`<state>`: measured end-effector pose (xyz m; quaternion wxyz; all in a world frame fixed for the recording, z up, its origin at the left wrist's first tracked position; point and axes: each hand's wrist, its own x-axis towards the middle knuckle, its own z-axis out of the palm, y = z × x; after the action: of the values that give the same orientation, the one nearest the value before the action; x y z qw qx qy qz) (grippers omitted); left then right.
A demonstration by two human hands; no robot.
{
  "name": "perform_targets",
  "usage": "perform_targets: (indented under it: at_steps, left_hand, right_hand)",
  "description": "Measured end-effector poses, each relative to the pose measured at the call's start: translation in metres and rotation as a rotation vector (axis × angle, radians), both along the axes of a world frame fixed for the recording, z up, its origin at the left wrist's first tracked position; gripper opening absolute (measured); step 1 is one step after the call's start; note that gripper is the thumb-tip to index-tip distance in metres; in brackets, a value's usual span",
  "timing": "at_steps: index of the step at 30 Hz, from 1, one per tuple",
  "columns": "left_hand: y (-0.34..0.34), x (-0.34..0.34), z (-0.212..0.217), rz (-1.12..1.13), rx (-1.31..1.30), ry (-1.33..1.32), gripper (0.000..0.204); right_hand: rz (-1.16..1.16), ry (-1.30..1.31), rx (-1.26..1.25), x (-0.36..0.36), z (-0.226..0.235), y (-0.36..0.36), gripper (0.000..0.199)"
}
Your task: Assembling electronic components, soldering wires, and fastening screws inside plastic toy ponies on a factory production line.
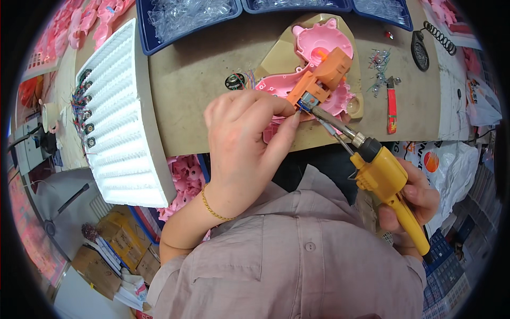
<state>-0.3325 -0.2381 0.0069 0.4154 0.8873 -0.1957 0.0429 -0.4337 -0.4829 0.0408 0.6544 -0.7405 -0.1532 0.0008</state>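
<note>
My right hand (419,199) is wrapped round the handle of a yellow soldering gun (380,170). Its metal tip reaches to the small motor (309,100) inside an orange plastic housing (332,69). My left hand (239,141) is closed in a pinch beside that motor, on what looks like a thin wire; the fingertips hide most of it. The orange housing lies over a pink toy shell half (281,82), which rests on a tan fixture (297,25). A round black speaker (234,81) with coloured wires sits just left of the shell.
Blue trays (146,32) of clear plastic parts line the back. At left stands a white ridged foam block (119,117) with wired speakers along its edge. To the right are red-handled cutters (391,109), small wired parts (379,69) and a black coiled cord (441,37).
</note>
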Motion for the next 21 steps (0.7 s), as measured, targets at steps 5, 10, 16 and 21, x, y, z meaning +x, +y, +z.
perform_targets:
  at_steps: [5, 10, 16, 21]
  left_hand:
    - [-0.001, 0.001, 0.001, -0.007, 0.000, 0.007, 0.009]
    - [-0.001, 0.000, 0.000, 0.008, 0.009, 0.004, 0.008]
    - [-0.001, 0.001, 0.001, 0.003, 0.001, -0.005, 0.009]
    - [0.005, 0.000, 0.003, -0.015, 0.030, 0.028, 0.013]
  right_hand:
    - [-0.036, 0.048, -0.061, -0.005, 0.001, -0.001, 0.044]
    - [0.124, -0.287, -0.303, 0.016, -0.001, 0.003, 0.061]
    - [-0.092, 0.480, 0.222, -0.003, 0.016, -0.003, 0.061]
    - [-0.022, -0.103, -0.092, -0.010, -0.010, -0.004, 0.066]
